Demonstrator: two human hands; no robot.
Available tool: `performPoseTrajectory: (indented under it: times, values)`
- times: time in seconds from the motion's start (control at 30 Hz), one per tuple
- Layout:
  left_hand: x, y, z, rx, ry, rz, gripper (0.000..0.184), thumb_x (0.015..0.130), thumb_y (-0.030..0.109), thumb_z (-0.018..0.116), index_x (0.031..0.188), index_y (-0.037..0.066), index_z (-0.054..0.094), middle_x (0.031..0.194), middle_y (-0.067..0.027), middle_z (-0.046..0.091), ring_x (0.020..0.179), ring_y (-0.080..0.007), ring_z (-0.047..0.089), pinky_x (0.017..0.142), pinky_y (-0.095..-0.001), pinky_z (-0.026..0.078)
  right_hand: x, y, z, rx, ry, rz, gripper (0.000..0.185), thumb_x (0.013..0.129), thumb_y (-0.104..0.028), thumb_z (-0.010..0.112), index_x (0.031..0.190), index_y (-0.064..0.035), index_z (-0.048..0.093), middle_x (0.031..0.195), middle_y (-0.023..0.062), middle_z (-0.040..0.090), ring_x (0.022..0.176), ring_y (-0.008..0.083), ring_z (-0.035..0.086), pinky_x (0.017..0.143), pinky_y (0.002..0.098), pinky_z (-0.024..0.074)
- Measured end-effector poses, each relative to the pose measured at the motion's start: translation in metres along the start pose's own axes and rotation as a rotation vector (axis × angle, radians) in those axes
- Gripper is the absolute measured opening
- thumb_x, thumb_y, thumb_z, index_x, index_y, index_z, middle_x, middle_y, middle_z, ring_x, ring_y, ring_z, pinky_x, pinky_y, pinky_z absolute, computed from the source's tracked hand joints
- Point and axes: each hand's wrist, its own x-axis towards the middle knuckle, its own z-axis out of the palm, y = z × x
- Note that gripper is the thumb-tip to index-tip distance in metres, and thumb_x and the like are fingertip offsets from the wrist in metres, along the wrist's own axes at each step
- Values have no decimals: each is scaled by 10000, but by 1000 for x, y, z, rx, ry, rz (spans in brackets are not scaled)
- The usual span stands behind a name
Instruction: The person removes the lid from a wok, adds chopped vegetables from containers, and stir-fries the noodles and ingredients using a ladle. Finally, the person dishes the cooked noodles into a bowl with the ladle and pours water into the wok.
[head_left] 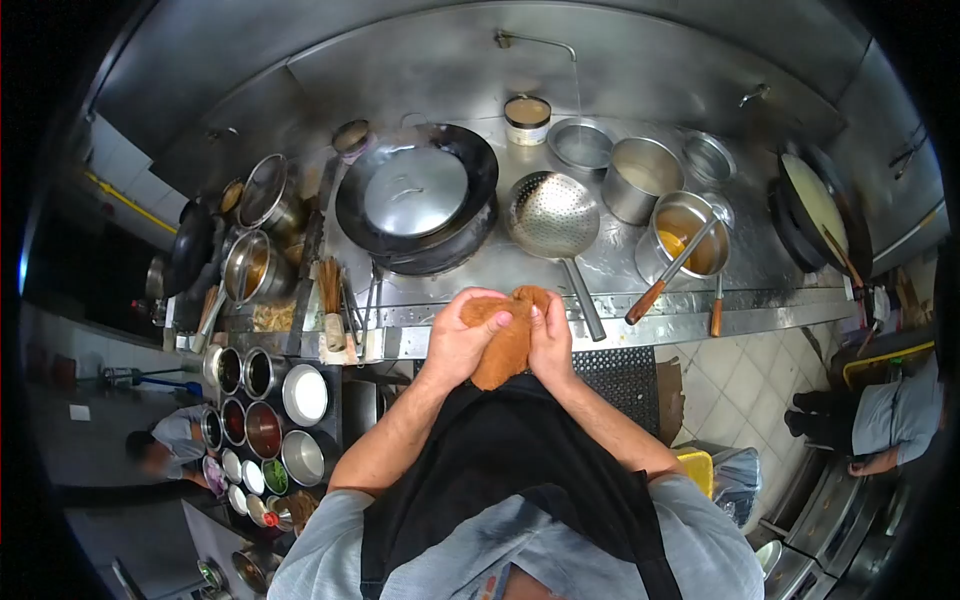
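An orange-brown cloth [502, 350] is bunched between my two hands, just in front of the counter's edge. My left hand [465, 335] grips its left side, thumb on top. On the other side my right hand [548, 340] is closed round the cloth's upper right part. Just beyond my hands lies a perforated strainer ladle [553, 215], its handle pointing toward me. To its left a black wok [350, 215] holds a domed metal lid [415, 192].
Several metal pots, including one with orange liquid [680, 240] and a wooden-handled ladle [672, 275], stand right of the strainer. Water runs from a tap [540, 42] into a bowl [580, 145]. Sauce containers [263, 430] stand at left. Other people [900, 410] are at both sides.
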Motion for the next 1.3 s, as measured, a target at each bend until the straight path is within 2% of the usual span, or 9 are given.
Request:
performPoseTrajectory:
  times: [0.17,0.3,0.63,0.77,0.8,0.9,0.97,1.07,1.3]
  values:
    - [7,-13,-16,-9,80,-163,258,876,145,792,1069,21,674,1016,-48,701,929,-105,634,831,-274,530,12,30,-10,-329,-73,-19,304,1056,-200,499,1287,-2,498,1129,214,660,1044,300,647,907,377,496]
    - [16,-23,-32,-90,90,-278,284,880,131,782,1113,29,655,1005,-39,687,902,-107,630,801,-277,533,10,29,1,-384,-54,366,398,1025,-214,558,1356,-36,427,939,206,698,893,293,688,813,388,518]
    - [68,-42,-73,-207,-145,-467,316,947,156,694,1233,46,616,1135,-67,655,1001,-134,624,786,-294,537,49,28,41,-688,-22,174,257,967,-94,614,1161,-68,447,793,202,664,698,295,675,674,413,519]
    - [91,-49,-95,-85,-291,-382,352,989,205,646,1307,62,589,1216,-53,648,1045,-146,621,817,-300,543,62,-4,64,103,-147,666,446,971,-216,665,1332,-42,469,1124,136,657,1022,207,639,839,346,539]
    - [95,-49,-99,-63,-365,-353,364,999,220,634,1328,71,583,1229,-52,649,1040,-151,625,815,-301,546,59,20,66,80,-175,582,611,928,-252,728,1408,-16,431,1267,106,594,1128,216,597,915,336,524]
    - [136,-20,-141,-21,-636,-564,392,1018,282,599,1367,105,576,1151,-52,697,961,-163,657,804,-315,555,62,32,81,88,-199,654,638,894,-254,768,1389,-10,448,1223,99,619,1101,190,607,911,331,525]
    - [177,-37,-169,341,-489,-234,351,993,368,606,1208,103,689,982,-81,749,844,-170,695,777,-348,559,57,33,90,164,-167,695,570,890,-213,769,1352,-16,500,1178,75,644,1064,171,620,904,330,526]
    - [257,-74,-231,878,136,243,175,920,265,661,1024,142,730,927,-126,724,876,-330,701,762,-411,548,54,29,90,125,-79,688,478,917,-186,737,1318,-18,539,1153,65,657,1014,160,637,890,327,534]
    - [341,-132,-289,1522,-106,221,177,872,251,681,993,135,739,1006,-110,710,1029,-322,671,866,-482,524,18,44,50,153,294,778,476,949,-205,694,1353,-28,514,1131,78,654,968,181,650,858,340,555]
